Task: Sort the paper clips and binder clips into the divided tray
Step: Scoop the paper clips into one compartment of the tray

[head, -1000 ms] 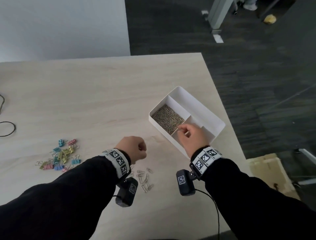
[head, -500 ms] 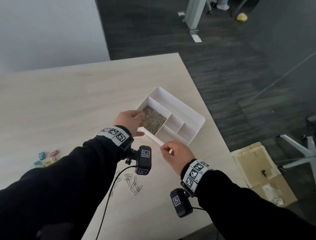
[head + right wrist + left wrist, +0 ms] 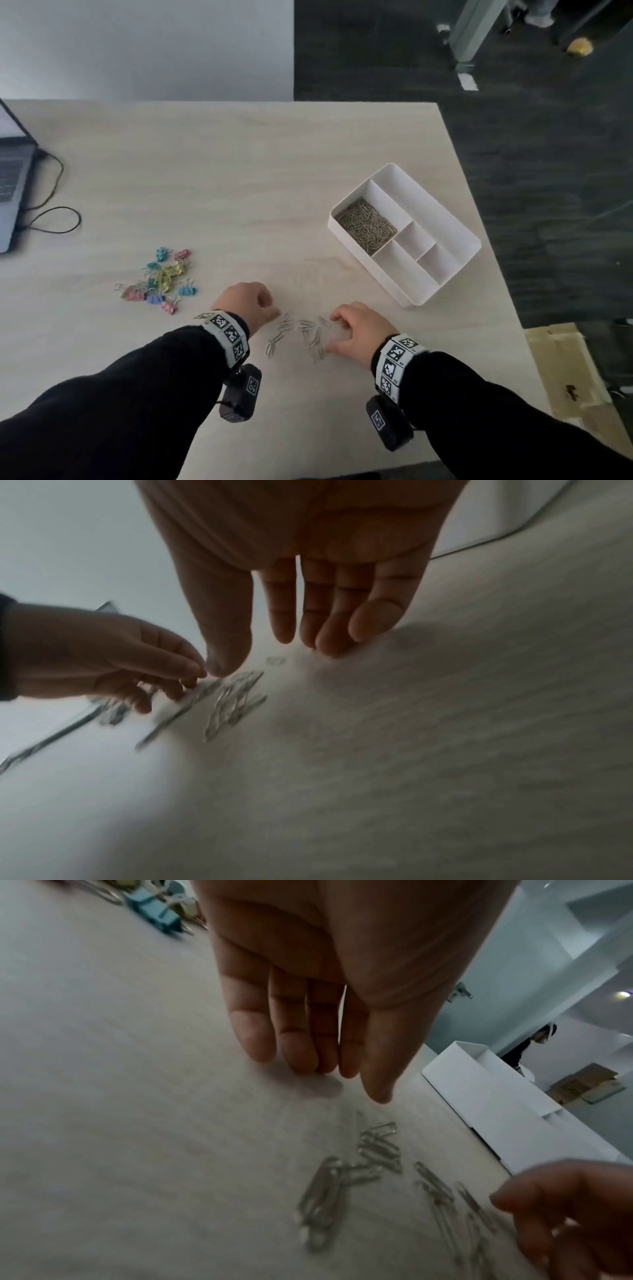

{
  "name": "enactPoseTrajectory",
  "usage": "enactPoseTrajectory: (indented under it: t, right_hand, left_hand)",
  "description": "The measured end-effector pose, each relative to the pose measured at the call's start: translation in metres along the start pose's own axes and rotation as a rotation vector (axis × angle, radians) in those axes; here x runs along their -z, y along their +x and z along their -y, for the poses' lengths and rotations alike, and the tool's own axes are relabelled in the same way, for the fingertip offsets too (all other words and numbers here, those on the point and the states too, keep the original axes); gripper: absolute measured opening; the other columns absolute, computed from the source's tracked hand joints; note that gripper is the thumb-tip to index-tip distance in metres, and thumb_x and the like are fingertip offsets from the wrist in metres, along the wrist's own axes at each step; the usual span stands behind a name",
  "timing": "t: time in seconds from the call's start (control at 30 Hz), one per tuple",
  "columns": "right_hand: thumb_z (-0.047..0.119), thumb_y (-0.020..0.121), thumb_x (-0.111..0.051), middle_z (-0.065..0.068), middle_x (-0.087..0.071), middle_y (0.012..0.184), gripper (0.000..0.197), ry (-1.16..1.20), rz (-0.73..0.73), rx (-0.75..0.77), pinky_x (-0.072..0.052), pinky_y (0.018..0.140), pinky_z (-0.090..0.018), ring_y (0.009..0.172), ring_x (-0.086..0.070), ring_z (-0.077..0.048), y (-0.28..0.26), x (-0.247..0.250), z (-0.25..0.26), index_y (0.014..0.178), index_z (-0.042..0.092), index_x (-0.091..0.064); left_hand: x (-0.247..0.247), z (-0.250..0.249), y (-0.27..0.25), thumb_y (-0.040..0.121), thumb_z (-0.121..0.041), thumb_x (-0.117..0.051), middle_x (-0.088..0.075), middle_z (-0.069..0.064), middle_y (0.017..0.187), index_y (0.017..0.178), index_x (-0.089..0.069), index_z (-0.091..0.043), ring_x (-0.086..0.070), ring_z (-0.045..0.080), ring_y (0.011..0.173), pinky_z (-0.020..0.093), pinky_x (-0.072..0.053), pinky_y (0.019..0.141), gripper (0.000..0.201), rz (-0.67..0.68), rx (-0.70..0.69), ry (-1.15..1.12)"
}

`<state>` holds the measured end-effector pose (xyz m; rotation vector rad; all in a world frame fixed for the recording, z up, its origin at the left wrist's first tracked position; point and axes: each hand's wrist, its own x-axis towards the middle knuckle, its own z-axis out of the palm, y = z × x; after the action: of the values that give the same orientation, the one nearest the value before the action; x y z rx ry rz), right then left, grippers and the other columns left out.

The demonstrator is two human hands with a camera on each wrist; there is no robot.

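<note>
Several loose silver paper clips (image 3: pixel 298 334) lie on the pale table between my two hands. My left hand (image 3: pixel 275 313) reaches down at their left side, fingers straight and empty (image 3: pixel 359 1085). My right hand (image 3: pixel 334 334) is spread over their right side with thumb and fingers apart, holding nothing (image 3: pixel 253 656). The white divided tray (image 3: pixel 455 236) stands to the right, and its far-left compartment is full of paper clips (image 3: pixel 366 226). The other compartments are bare. A heap of coloured binder clips (image 3: pixel 161 281) lies to the left.
A laptop (image 3: pixel 10 192) with a looped black cable (image 3: pixel 51 212) sits at the table's left edge. The tray stands close to the table's right edge. A cardboard box (image 3: pixel 565 377) lies on the dark floor beyond it.
The left hand has come back from the tray's paper clip compartment to the loose clips. The right hand has dropped from the tray's near side to the same clips.
</note>
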<state>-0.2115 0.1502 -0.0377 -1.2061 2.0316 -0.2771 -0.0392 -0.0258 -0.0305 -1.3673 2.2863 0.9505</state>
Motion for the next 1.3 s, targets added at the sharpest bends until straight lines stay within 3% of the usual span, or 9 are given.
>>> enactPoseTrajectory:
  t: [0.13, 0.23, 0.33, 0.6, 0.8, 0.9, 1.03, 1.13, 1.3]
  right_hand:
    - [0.045, 0.064, -0.084, 0.008, -0.044, 0.1, 0.06, -0.075, 0.056, 0.075, -0.042, 0.087, -0.027, 0.093, -0.05, -0.013, 0.004, -0.011, 0.011, 0.113, 0.022, -0.058]
    - [0.045, 0.062, -0.085, 0.008, -0.043, 0.099, 0.059, -0.088, 0.05, 0.08, -0.042, 0.084, -0.028, 0.089, -0.048, -0.012, 0.004, -0.012, 0.011, 0.107, 0.022, -0.054]
    - [0.042, 0.065, -0.083, 0.008, -0.044, 0.094, 0.046, -0.093, 0.056, 0.085, -0.042, 0.077, -0.028, 0.08, -0.047, -0.013, 0.003, -0.012, 0.006, 0.095, 0.025, -0.051]
    - [0.025, 0.084, -0.062, 0.005, -0.055, 0.099, 0.006, -0.155, 0.086, 0.173, -0.045, 0.079, -0.027, 0.092, -0.057, -0.017, -0.005, -0.02, 0.008, 0.089, 0.023, -0.066]
    - [0.025, 0.084, -0.06, 0.003, -0.058, 0.097, 0.008, -0.16, 0.082, 0.168, -0.046, 0.079, -0.029, 0.091, -0.058, -0.018, -0.007, -0.021, 0.008, 0.087, 0.021, -0.066]
    - [0.026, 0.083, -0.06, 0.006, -0.052, 0.096, 0.008, -0.148, 0.064, 0.136, -0.047, 0.078, -0.03, 0.088, -0.058, -0.019, -0.007, -0.021, 0.008, 0.09, 0.022, -0.061]
    - [0.029, 0.08, -0.066, 0.005, -0.045, 0.111, 0.036, -0.112, -0.001, 0.056, -0.049, 0.081, -0.034, 0.091, -0.056, -0.02, -0.005, -0.022, 0.007, 0.111, 0.022, -0.052]
    - [0.028, 0.078, -0.068, 0.002, -0.042, 0.123, 0.053, -0.091, -0.022, 0.047, -0.047, 0.087, -0.03, 0.101, -0.056, -0.019, -0.002, -0.024, 0.008, 0.127, 0.024, -0.049]
    - [0.02, 0.078, -0.065, -0.002, -0.048, 0.121, 0.045, -0.116, -0.024, 0.16, -0.043, 0.094, -0.031, 0.105, -0.052, -0.024, 0.003, -0.027, 0.012, 0.123, 0.019, -0.059]
  left_hand:
    - [-0.008, 0.012, -0.015, 0.067, -0.055, -0.078, -0.063, -0.011, 0.086, 0.087, -0.066, -0.027, -0.061, 0.013, 0.083, 0.028, -0.052, 0.077, 0.036, 0.049, -0.063, 0.069]
    - [-0.016, 0.015, -0.022, 0.065, -0.057, -0.078, -0.061, -0.005, 0.095, 0.092, -0.068, -0.027, -0.059, 0.017, 0.091, 0.029, -0.05, 0.082, 0.042, 0.11, -0.112, 0.181]
    - [-0.022, 0.018, -0.028, 0.07, -0.052, -0.075, -0.061, -0.005, 0.096, 0.088, -0.071, -0.028, -0.06, 0.017, 0.092, 0.03, -0.051, 0.083, 0.031, 0.121, -0.152, 0.217]
    - [-0.03, 0.015, -0.033, 0.083, -0.034, -0.063, -0.062, -0.005, 0.1, 0.089, -0.073, -0.032, -0.062, 0.017, 0.094, 0.031, -0.053, 0.084, 0.012, 0.118, -0.223, 0.209]
    - [-0.033, 0.016, -0.033, 0.082, -0.037, -0.067, -0.057, -0.007, 0.098, 0.088, -0.069, -0.03, -0.06, 0.016, 0.093, 0.028, -0.05, 0.081, 0.01, 0.085, -0.25, 0.185]
    - [-0.036, 0.018, -0.032, 0.076, -0.036, -0.073, -0.049, -0.009, 0.104, 0.102, -0.06, -0.028, -0.057, 0.016, 0.093, 0.027, -0.048, 0.081, 0.03, 0.032, -0.229, 0.109]
    - [-0.037, 0.015, -0.027, 0.073, -0.035, -0.075, -0.046, -0.007, 0.121, 0.127, -0.053, -0.032, -0.057, 0.017, 0.106, 0.031, -0.047, 0.095, 0.058, 0.002, -0.248, 0.062]
    - [-0.038, 0.01, -0.025, 0.076, -0.032, -0.072, -0.048, -0.005, 0.122, 0.131, -0.055, -0.032, -0.057, 0.019, 0.108, 0.03, -0.046, 0.097, 0.058, -0.008, -0.28, 0.07]
    - [-0.036, 0.003, -0.022, 0.079, -0.025, -0.069, -0.053, -0.006, 0.115, 0.121, -0.064, -0.033, -0.058, 0.017, 0.104, 0.028, -0.047, 0.092, 0.043, -0.002, -0.324, 0.062]
